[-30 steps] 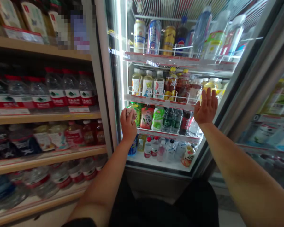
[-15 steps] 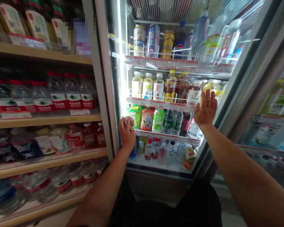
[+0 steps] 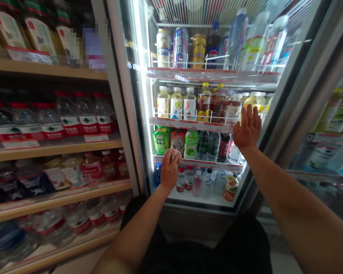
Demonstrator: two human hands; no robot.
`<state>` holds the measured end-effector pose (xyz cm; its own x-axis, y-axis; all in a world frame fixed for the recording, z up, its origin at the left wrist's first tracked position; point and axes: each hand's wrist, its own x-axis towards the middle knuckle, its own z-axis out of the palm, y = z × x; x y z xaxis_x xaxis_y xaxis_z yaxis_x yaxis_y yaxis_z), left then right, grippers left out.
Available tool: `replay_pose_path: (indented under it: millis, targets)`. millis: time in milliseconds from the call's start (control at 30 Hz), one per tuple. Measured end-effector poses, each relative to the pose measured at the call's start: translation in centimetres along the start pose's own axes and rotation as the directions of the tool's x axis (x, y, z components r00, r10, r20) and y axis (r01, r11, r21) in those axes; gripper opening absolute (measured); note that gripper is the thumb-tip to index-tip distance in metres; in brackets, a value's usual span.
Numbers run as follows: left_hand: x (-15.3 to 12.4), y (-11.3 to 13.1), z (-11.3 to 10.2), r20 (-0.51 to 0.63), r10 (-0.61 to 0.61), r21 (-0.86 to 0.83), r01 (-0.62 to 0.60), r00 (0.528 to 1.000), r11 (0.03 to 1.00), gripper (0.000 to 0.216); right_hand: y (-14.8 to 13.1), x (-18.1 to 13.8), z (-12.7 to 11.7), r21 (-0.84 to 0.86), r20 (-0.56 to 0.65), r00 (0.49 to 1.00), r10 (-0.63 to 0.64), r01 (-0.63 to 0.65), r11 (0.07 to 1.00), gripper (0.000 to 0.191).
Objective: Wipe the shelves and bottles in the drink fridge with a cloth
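A crumpled pale cloth [image 3: 176, 155] is bunched under the fingers of my left hand [image 3: 168, 172], which is closed on it. Cloth and hand press on the glass door [image 3: 194, 209] of a lit drinks cooler, in front of the third shelf's bottles. Part of a red-labelled bottle [image 3: 177, 140] is hidden behind them. Higher up and to the right, my right hand [image 3: 247, 128] lies flat against the glass near the door's right side, fingers stretched out, holding nothing.
Open shelves [image 3: 57, 152] of bottled drinks stand on the left. Cans and bottles fill the cooler's shelves, a gold can [image 3: 198, 51] among them. On the right is another glass-fronted section with drinks [image 3: 335, 114]. My dark-clad knees [image 3: 242, 243] are close below the door.
My left hand has moved right and down across the glass with the cloth, away from the door's left edge. My right hand stays in about the same place.
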<state>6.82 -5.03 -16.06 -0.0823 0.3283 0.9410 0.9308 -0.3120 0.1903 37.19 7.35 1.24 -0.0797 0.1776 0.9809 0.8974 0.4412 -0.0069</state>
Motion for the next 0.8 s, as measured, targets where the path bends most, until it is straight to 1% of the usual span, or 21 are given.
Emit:
replay_pose_path:
  millis: [100, 267, 333, 467, 533, 667, 733, 800]
  targets:
    - [0.7, 1.1, 0.3, 0.031, 0.029, -0.009, -0.029, 0.999, 1.0, 0.046, 0.0, 0.0, 0.0, 0.008, 0.004, 1.0, -0.006, 0.006, 1.0, 0.064]
    - [2.3, 2.4, 0.7, -0.011, 0.03, -0.006, -0.03, 0.999, 1.0, 0.05, -0.1, 0.0, -0.2, 0.004, 0.0, 1.0, 0.002, -0.002, 1.0, 0.062]
    - [2.3, 3.0, 0.8, 0.012, 0.043, 0.0, -0.043, 0.999, 0.999, 0.049, -0.1, 0.0, -0.3, 0.007, 0.006, 1.0, 0.008, -0.008, 1.0, 0.062]
    - [1.8, 3.8, 1.1, 0.079, 0.107, -0.032, -0.104, 0.991, 0.994, 0.047, -0.2, 0.0, -0.3, 0.017, 0.007, 1.0, 0.007, -0.008, 1.0, 0.062]
    - [2.1, 4.0, 1.2, 0.072, 0.119, -0.037, -0.117, 0.99, 0.992, 0.047, -0.2, 0.0, -0.3, 0.019, 0.006, 1.0, 0.005, -0.005, 1.0, 0.062]
    - [3.4, 4.8, 1.4, 0.039, 0.1, -0.051, -0.098, 0.994, 0.994, 0.048, -0.1, 0.0, -0.3, 0.026, 0.01, 1.0, 0.012, -0.013, 1.0, 0.062]
    - [3.6, 5.3, 1.6, 0.064, 0.113, -0.076, -0.108, 0.992, 0.991, 0.05, -0.1, -0.1, -0.3, 0.029, -0.001, 1.0, 0.014, -0.014, 0.999, 0.062]
    - [3.3, 5.8, 1.9, 0.115, 0.172, -0.112, -0.159, 0.978, 0.981, 0.051, -0.1, -0.1, -0.2, 0.027, -0.016, 1.0, 0.01, -0.009, 1.0, 0.061]
